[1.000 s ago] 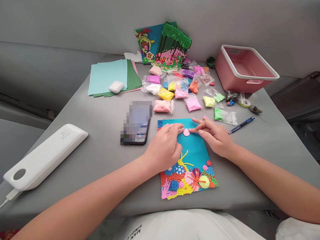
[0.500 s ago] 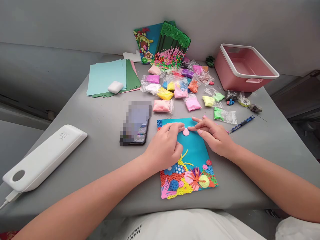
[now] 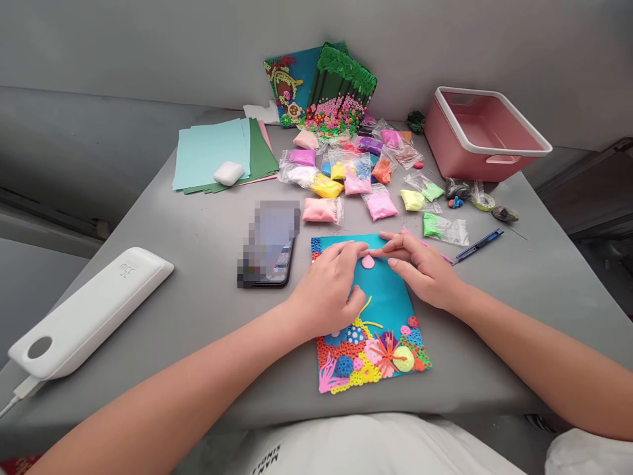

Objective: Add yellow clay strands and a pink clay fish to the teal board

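Observation:
A blue board (image 3: 386,290) lies in front of me, its lower part decorated with colourful clay shapes such as a dotted blue ball (image 3: 344,366) and an orange spiky piece (image 3: 388,353). On its upper part sits a small flat pink clay drop (image 3: 368,262). My left hand (image 3: 332,285) rests over the board's left side, fingertips at the top of the drop, thumb apart, holding nothing visible. From the right, my right hand (image 3: 420,269) reaches in with fingers spread and a forefinger at the drop's upper edge. The fingertips of both hands meet there.
Bags of coloured clay (image 3: 380,204) lie beyond the board, a phone (image 3: 277,254) to its left. A blue cutter (image 3: 479,246) and a pink box (image 3: 487,142) are at right. Paper sheets (image 3: 210,148), a power bank (image 3: 93,310) and two finished pictures (image 3: 341,86) stand around.
My right forefinger has moved slightly left to meet my left fingertips above the pink clay drop. My left thumb has shifted a little. The board stays put.

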Tool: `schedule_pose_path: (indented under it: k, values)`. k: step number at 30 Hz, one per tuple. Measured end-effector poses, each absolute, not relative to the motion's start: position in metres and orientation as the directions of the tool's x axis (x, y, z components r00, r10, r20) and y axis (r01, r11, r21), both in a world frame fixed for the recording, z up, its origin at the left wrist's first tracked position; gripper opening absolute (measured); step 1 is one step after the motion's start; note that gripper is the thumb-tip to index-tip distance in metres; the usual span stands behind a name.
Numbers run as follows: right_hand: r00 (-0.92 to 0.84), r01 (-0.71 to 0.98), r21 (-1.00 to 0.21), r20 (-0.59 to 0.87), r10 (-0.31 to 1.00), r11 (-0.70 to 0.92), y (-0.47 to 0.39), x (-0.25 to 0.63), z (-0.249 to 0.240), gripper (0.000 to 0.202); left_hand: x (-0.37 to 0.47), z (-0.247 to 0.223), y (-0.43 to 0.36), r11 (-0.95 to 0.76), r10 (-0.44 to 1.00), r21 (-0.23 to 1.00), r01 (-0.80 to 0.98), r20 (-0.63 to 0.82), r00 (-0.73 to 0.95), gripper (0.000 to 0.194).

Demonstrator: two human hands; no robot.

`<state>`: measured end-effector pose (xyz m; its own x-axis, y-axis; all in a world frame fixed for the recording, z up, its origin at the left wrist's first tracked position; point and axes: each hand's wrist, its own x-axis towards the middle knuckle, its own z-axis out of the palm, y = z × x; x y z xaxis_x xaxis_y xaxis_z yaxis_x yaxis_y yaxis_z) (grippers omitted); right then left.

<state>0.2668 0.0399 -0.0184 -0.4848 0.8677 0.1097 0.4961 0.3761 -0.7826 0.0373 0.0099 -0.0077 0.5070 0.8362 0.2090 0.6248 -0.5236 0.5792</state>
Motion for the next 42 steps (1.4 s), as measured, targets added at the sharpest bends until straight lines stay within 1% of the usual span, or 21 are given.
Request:
schedule_pose_path:
  k: [5,8,11,13,15,17,19,23,26,29,32,34,37,39,40,41,42]
  values:
    - [-0.462,0.475,-0.8,0.129,0.878,0.367,0.039,0.265,-0.019,0.015,0.037,-0.009,0.009,-0.52,0.836,0.586,0.621,0.203,0.51,0.052]
    - [-0.442,0.456,-0.817,0.135,0.887,0.352,0.038,0.264,-0.017,0.017,0.034,-0.007,0.01,-0.561,0.813,0.556,0.614,0.229,0.535,0.054]
    - [-0.288,0.478,-0.838,0.133,0.948,0.263,0.039,0.264,-0.014,0.019,0.027,0.002,0.016,-0.587,0.808,0.487,0.647,0.298,0.508,0.051]
    - [-0.17,0.492,-0.84,0.163,0.972,0.227,0.042,0.264,-0.013,0.019,0.021,0.01,0.023,-0.583,0.812,0.414,0.699,0.333,0.479,0.044]
    - [-0.108,0.487,-0.846,0.188,0.976,0.217,0.045,0.265,-0.014,0.019,0.014,0.018,0.03,-0.539,0.84,0.328,0.776,0.28,0.466,0.04]
    - [-0.102,0.474,-0.853,0.192,0.976,0.217,0.049,0.266,-0.016,0.018,0.009,0.022,0.039,-0.471,0.882,0.238,0.85,0.151,0.446,0.042]
    - [-0.123,0.474,-0.85,0.196,0.973,0.231,0.051,0.267,-0.018,0.016,0.007,0.024,0.048,-0.438,0.896,0.192,0.878,0.019,0.443,0.041]
    - [-0.144,0.501,-0.821,0.234,0.962,0.275,0.052,0.269,-0.018,0.016,0.009,0.022,0.066,-0.451,0.887,0.203,0.869,-0.004,0.461,0.032]
    - [-0.15,0.521,-0.799,0.262,0.953,0.301,0.052,0.27,-0.018,0.022,0.009,0.018,0.075,-0.481,0.869,0.239,0.844,0.004,0.494,0.03]
    - [-0.213,0.545,-0.763,0.276,0.937,0.349,0.059,0.268,-0.02,0.027,0.007,0.015,0.078,-0.506,0.853,0.277,0.817,0.024,0.521,0.024]
    - [-0.282,0.592,-0.7,0.283,0.917,0.398,0.078,0.263,-0.018,0.016,0.006,0.013,0.079,-0.535,0.837,0.308,0.787,0.071,0.542,0.02]
    - [-0.27,0.634,-0.654,0.313,0.911,0.413,0.097,0.258,-0.01,0.011,0.003,0.014,0.079,-0.546,0.835,0.317,0.776,0.13,0.535,0.02]
    - [-0.224,0.686,-0.604,0.355,0.908,0.406,0.128,0.252,0.012,0.016,-0.007,0.021,0.081,-0.533,0.845,0.324,0.782,0.25,0.473,0.025]
    - [-0.222,0.711,-0.576,0.36,0.906,0.403,0.148,0.247,0.028,0.021,-0.02,0.029,0.081,-0.497,0.858,0.338,0.799,0.329,0.395,0.03]
    - [-0.23,0.724,-0.561,0.353,0.907,0.402,0.156,0.245,0.035,0.029,-0.028,0.033,0.081,-0.465,0.867,0.351,0.813,0.367,0.337,0.03]
    - [-0.229,0.744,-0.542,0.341,0.912,0.39,0.164,0.243,0.041,0.037,-0.037,0.038,0.081,-0.406,0.881,0.393,0.825,0.409,0.239,0.027]
    - [-0.226,0.776,-0.512,0.322,0.919,0.37,0.171,0.241,0.045,0.041,-0.045,0.042,0.081,-0.344,0.899,0.437,0.831,0.41,0.156,0.025]
